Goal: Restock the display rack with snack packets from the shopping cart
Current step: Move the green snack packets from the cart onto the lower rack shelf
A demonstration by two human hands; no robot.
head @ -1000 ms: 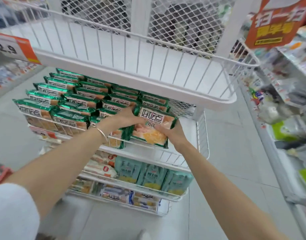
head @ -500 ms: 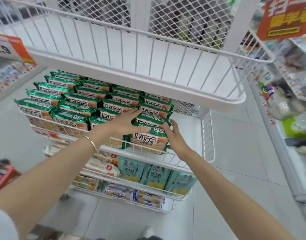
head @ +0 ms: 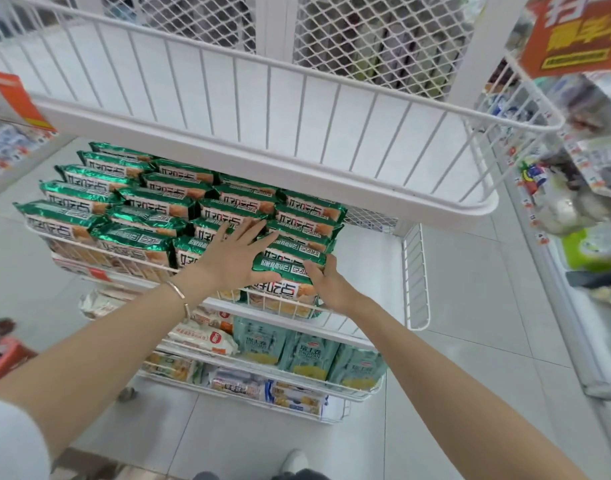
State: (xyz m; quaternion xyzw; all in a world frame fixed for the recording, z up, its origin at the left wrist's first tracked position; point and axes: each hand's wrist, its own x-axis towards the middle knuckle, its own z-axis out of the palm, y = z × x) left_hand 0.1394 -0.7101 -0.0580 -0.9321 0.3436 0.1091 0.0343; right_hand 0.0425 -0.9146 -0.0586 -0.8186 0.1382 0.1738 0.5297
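Observation:
Green snack packets [head: 158,202] fill the second tier of the white wire display rack [head: 414,271] in several rows. The front right packet [head: 283,271] stands against the shelf's wire front. My left hand [head: 233,252] lies flat with straight fingers across the tops of the packets beside and behind it. My right hand [head: 326,284] touches that packet's right end with its fingers spread. The shelf floor to the right of the packets is bare white. No shopping cart can be seen.
An unstocked wire basket tier [head: 297,109] overhangs just above my hands. Lower tiers hold pale teal bags [head: 307,351] and white packets [head: 203,337]. A shelf with mixed goods [head: 574,202] runs along the right. An orange price tag [head: 16,98] is at left.
The packet I carried tilted in both hands now stands in the front right row. My left hand has flattened on the packets and my right hand has slid to the packet's right end.

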